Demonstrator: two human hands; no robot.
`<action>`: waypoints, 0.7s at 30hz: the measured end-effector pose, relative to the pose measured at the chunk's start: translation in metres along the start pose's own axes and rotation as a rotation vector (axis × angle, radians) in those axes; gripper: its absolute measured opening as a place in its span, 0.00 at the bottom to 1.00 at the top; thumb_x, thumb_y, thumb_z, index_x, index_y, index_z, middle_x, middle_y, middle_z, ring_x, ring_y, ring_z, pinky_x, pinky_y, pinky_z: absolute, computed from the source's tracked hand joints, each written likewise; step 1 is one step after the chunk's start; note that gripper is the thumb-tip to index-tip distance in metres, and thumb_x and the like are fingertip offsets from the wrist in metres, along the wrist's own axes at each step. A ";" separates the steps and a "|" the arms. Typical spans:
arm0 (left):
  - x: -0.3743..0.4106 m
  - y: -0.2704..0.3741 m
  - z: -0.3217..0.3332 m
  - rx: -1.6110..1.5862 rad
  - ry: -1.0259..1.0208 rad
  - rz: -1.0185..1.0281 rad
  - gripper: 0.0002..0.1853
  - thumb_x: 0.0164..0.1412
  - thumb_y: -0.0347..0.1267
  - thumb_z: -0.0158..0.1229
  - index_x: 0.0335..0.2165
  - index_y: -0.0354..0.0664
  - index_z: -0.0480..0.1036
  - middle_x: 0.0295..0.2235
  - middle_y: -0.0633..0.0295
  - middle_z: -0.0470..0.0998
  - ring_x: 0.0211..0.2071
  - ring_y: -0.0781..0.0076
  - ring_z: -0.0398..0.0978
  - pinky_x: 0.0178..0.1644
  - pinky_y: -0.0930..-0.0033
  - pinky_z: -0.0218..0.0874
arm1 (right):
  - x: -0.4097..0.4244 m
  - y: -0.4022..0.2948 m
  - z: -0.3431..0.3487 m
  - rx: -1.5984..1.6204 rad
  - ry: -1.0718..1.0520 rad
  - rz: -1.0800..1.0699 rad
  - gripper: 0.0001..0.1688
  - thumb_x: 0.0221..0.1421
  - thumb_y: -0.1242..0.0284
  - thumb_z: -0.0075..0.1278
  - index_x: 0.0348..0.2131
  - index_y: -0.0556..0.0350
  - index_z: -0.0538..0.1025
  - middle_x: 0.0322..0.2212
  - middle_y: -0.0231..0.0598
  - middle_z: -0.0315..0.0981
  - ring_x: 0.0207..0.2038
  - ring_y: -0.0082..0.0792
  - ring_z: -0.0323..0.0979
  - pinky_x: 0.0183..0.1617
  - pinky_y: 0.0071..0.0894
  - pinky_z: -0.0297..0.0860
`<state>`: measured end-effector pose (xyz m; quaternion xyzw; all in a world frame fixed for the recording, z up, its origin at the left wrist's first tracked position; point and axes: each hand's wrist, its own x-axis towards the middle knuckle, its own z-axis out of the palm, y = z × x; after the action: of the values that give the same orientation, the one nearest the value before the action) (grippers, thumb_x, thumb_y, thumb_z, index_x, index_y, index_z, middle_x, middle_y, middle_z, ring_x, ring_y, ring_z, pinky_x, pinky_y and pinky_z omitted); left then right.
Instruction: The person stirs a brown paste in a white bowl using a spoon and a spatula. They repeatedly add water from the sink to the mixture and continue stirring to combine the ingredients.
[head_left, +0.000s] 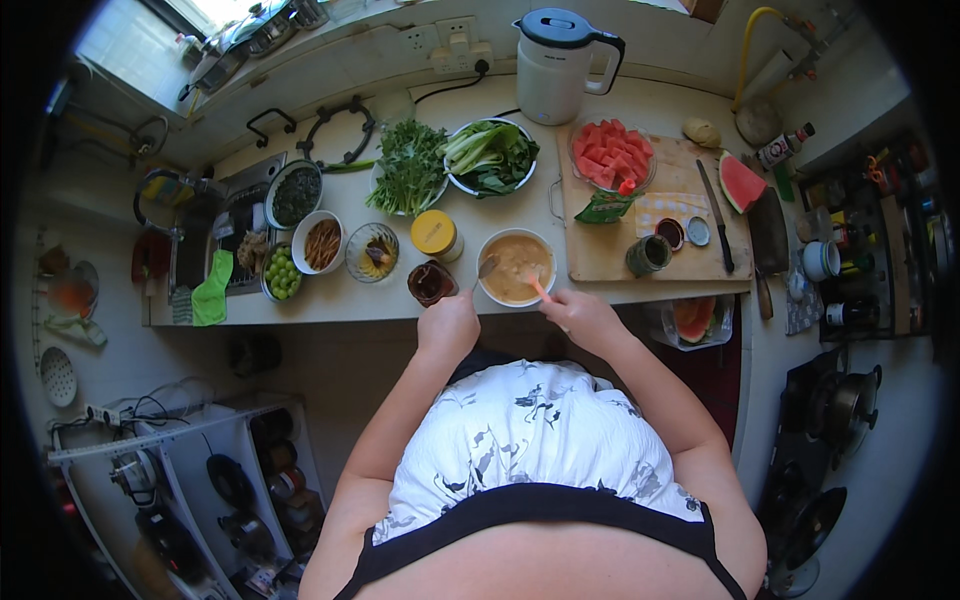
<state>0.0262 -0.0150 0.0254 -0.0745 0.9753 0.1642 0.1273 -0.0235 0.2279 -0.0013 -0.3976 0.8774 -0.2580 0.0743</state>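
Note:
A white bowl (517, 298) of thick tan sauce stands near the counter's front edge. My right hand (585, 319) grips an orange-handled utensil (536, 285), whose tip is in the sauce. My left hand (448, 324) is closed around the handle of a metal spoon (487, 268); its head lies at the bowl's left rim. Just beyond that hand stands a glass jar of dark red-brown sauce (432, 283). Behind it is a jar with a yellow lid (435, 233). A glass bowl (372, 253) with yellowish liquid and a dark piece sits farther left.
Bowls of leafy greens (491, 157), brown strips (322, 244) and green grapes (282, 274) line the counter. On the right, a wooden cutting board (600, 259) bears watermelon cubes (611, 154), an open jar (649, 255) and a knife (716, 214). A white electric kettle (559, 75) stands behind.

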 end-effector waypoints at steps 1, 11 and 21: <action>0.000 0.000 0.000 0.000 0.002 0.000 0.12 0.57 0.29 0.49 0.39 0.39 0.75 0.25 0.45 0.78 0.28 0.46 0.78 0.32 0.50 0.70 | -0.001 -0.002 0.002 -0.005 -0.015 -0.029 0.05 0.51 0.75 0.49 0.32 0.52 0.72 0.27 0.40 0.70 0.31 0.43 0.73 0.31 0.43 0.70; 0.000 0.000 -0.001 0.006 0.004 0.003 0.13 0.57 0.29 0.49 0.40 0.40 0.75 0.25 0.46 0.78 0.27 0.46 0.78 0.32 0.49 0.70 | -0.003 -0.002 0.006 -0.045 -0.054 -0.050 0.06 0.51 0.76 0.48 0.33 0.53 0.73 0.27 0.41 0.69 0.30 0.44 0.73 0.31 0.43 0.69; 0.003 -0.004 0.004 0.021 0.002 0.004 0.13 0.58 0.29 0.49 0.39 0.39 0.75 0.25 0.45 0.78 0.27 0.46 0.78 0.31 0.49 0.70 | 0.002 -0.001 0.004 0.037 -0.025 -0.044 0.06 0.52 0.74 0.49 0.33 0.54 0.74 0.29 0.41 0.71 0.31 0.45 0.74 0.31 0.43 0.70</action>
<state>0.0245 -0.0182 0.0200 -0.0715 0.9772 0.1543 0.1270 -0.0230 0.2246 -0.0039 -0.4185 0.8625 -0.2708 0.0870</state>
